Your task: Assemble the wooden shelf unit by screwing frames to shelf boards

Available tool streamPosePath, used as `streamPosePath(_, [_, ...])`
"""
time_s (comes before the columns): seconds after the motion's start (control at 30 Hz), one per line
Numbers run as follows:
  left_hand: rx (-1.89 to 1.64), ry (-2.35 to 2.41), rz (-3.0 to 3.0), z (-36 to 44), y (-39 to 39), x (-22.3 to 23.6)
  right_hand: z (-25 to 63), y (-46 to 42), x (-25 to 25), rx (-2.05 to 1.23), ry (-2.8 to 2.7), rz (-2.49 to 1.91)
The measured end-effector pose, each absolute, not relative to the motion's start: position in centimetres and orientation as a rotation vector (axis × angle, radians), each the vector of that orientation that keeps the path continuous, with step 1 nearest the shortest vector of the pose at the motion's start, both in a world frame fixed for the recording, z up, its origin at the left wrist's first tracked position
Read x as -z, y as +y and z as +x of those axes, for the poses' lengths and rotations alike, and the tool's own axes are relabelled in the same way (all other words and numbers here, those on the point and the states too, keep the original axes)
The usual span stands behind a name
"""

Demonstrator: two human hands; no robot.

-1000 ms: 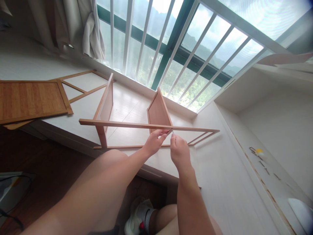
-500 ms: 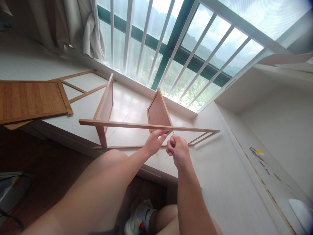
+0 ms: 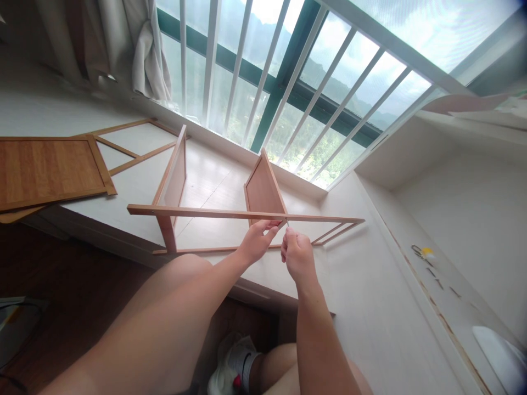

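A partly assembled wooden shelf frame rests on the white window ledge, with two upright boards standing between its long rails. My left hand is closed around the lower corner of the right wooden board, just under the upper rail. Close beside it, my right hand is closed with the fingers pinched on a thin metal tool, perhaps a hex key. Its tip meets the rail where the board joins. Most of the tool is hidden in my fist.
Wooden panels and an open wooden frame lie to the left on the ledge. White bars stand before the window. Several screws and a yellow item lie on the right-hand shelf. My knee is near the ledge's edge.
The view has shifted slightly, moving the scene a little left. My right fist has turned a bit about the thin tool, its fingers now more tucked in. My left hand keeps its grip.
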State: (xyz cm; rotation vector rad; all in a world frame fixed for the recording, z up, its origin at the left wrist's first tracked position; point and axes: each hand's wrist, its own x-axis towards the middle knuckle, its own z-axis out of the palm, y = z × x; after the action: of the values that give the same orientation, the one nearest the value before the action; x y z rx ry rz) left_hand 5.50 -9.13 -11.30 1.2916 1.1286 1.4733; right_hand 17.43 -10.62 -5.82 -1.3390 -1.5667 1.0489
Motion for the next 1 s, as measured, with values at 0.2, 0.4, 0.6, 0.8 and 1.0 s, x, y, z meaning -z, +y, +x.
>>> streamPosePath(0.2, [-1.474,1.177,1.279,5.5,-9.0,11.5,17.1,-11.6,4.7,-1.4,-1.372,-1.124])
streamPosePath(0.4, [-1.399,1.184,1.272,5.0,-8.9,11.3,17.5,-12.1,3.9,-1.281,-1.417,-1.063])
streamPosePath(0.6, [-1.319,1.283,1.278,4.7,-8.9,10.9,18.6,-11.9,3.5,-1.114,-1.385,-1.022])
streamPosePath(0.8, [-1.28,1.396,1.279,4.5,-8.5,11.0,20.2,-11.0,3.8,-0.99,-1.324,-0.979])
streamPosePath(1.0, [-1.215,1.467,1.32,4.3,-8.2,11.2,21.7,-10.8,2.9,-0.822,-1.263,-0.965])
